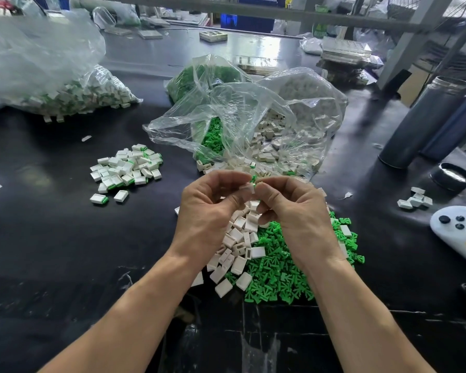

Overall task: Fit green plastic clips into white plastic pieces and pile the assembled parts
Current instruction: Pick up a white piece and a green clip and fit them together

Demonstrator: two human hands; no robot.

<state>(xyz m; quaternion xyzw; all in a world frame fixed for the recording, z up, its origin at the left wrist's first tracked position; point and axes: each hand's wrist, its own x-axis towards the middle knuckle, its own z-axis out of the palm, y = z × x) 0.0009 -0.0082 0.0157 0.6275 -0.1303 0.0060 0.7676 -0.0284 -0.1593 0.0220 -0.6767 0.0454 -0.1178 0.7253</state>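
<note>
My left hand (210, 208) pinches a small white plastic piece (246, 188) at its fingertips. Against it, my right hand (288, 208) pinches a green clip (253, 179), whose tip sticks up between the two hands. Both hands hover above a heap of loose white pieces (238, 246) and a heap of loose green clips (283, 270) on the black table. A pile of assembled white-and-green parts (127, 168) lies to the left.
An open clear bag (242, 114) of green clips and white pieces stands behind my hands. A big bag of assembled parts (70, 95) lies far left. Grey cylinders (420, 122), a black lid (453, 176), a few white pieces (414, 200) and a white controller (457, 230) sit right.
</note>
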